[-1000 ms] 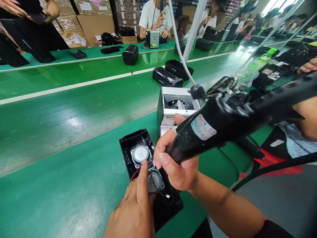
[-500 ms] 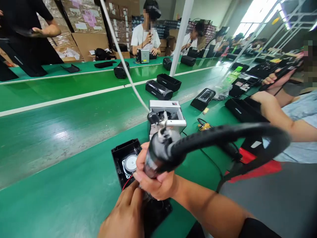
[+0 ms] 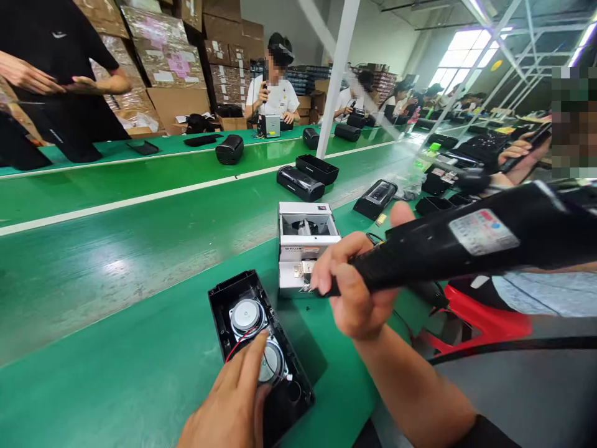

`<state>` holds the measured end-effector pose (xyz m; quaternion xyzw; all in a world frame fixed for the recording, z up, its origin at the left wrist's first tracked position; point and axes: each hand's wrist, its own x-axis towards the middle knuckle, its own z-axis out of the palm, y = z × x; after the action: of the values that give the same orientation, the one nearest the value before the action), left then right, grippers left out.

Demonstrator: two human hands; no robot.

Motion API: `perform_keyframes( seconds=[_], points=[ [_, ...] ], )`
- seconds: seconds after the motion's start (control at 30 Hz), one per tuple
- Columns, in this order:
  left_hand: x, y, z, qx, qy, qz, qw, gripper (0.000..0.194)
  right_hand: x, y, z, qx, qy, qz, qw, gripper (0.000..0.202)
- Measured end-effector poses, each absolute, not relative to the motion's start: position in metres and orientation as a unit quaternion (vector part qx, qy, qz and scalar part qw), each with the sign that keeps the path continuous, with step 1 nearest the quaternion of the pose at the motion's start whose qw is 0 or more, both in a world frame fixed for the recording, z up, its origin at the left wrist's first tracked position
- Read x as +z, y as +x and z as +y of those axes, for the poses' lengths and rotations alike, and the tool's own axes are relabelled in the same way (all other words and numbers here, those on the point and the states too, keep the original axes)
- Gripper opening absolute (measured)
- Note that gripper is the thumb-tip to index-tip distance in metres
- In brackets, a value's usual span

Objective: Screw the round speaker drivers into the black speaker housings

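The right hand has swung the driver from over the housing to the screw feeder, fingers clenched round it; the left hand lies over the housing, fingers extended, released. Best approach the feeder squarely. Near the far edge of the worktop: one housing, two speakers, one feeder.

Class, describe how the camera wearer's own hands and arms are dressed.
The left hand and right hand show no gloves. A black sleeve edges into view near the right elbow. Any left sleeve is out of frame.
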<state>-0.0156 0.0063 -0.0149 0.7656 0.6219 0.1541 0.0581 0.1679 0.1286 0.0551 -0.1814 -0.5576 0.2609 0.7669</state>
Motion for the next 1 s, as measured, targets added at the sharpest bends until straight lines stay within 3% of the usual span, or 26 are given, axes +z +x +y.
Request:
perform_keyframes(
  seconds=[0.1,0.27,0.47,0.63,0.8,0.93,1.0],
  points=[
    [0.000,-0.014,0.005,0.112,0.789,0.601,0.068,0.061,0.058,0.185,0.143,0.213,-0.234,-0.593,0.740,0.056],
    [0.016,-0.029,-0.001,0.117,0.846,0.517,0.049,0.047,0.051,0.187,0.151,0.221,-0.254,-0.614,0.714,0.056],
    [0.016,-0.031,-0.006,0.124,0.890,0.438,-0.038,0.097,0.062,0.187,0.106,0.369,-0.272,-0.557,0.692,0.041],
    [0.009,-0.015,-0.008,0.089,0.866,0.491,-0.028,0.082,0.068,0.183,0.055,0.434,-0.211,-0.550,0.681,0.046],
    [0.014,-0.015,-0.008,0.144,0.859,0.492,0.002,0.077,0.055,0.172,0.042,0.459,-0.189,-0.564,0.660,0.055],
    [0.015,-0.014,-0.008,0.226,0.806,0.546,0.044,0.043,0.053,0.169,0.043,0.481,-0.181,-0.537,0.669,0.047],
    [0.012,-0.012,-0.007,0.257,0.796,0.547,0.037,0.040,0.057,0.168,0.043,0.486,-0.182,-0.528,0.672,0.043]
  ],
)
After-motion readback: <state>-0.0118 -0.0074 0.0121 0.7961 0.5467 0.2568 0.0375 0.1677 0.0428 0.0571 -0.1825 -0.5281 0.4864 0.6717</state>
